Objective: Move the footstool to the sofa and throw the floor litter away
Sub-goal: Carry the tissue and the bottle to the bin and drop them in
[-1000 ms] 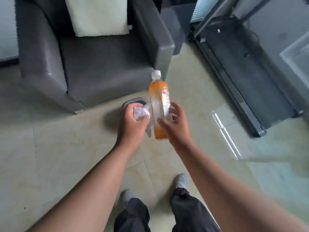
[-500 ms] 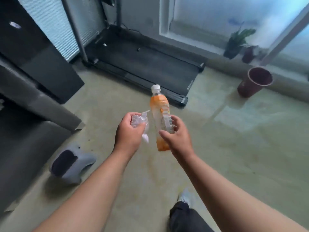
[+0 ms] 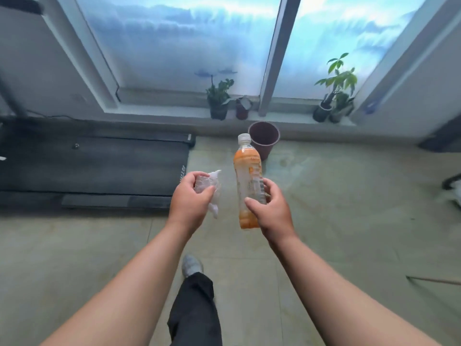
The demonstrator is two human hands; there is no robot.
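My left hand point(image 3: 190, 204) is closed around a crumpled clear plastic wrapper point(image 3: 210, 186), part of which hangs below my fingers. An upright plastic bottle point(image 3: 247, 176) with orange drink and a white cap is gripped at its lower half by my right hand point(image 3: 270, 208). Both hands are held out at chest height above the tiled floor. A dark maroon bin point(image 3: 264, 139) stands open on the floor straight ahead, just beyond the bottle, under the window. Neither the footstool nor the sofa is in view.
A black treadmill point(image 3: 94, 163) lies flat on the floor at the left. Potted plants point(image 3: 219, 101) point(image 3: 335, 96) stand on the window ledge behind the bin. A dark object with white stuff point(image 3: 452, 188) sits at the right edge. My leg and shoe point(image 3: 192, 267) step forward below.
My view has swung right, away from the grey armchair and slipper, past the treadmill, to face the window and the maroon bin. Both hands keep the same hold on wrapper and bottle.
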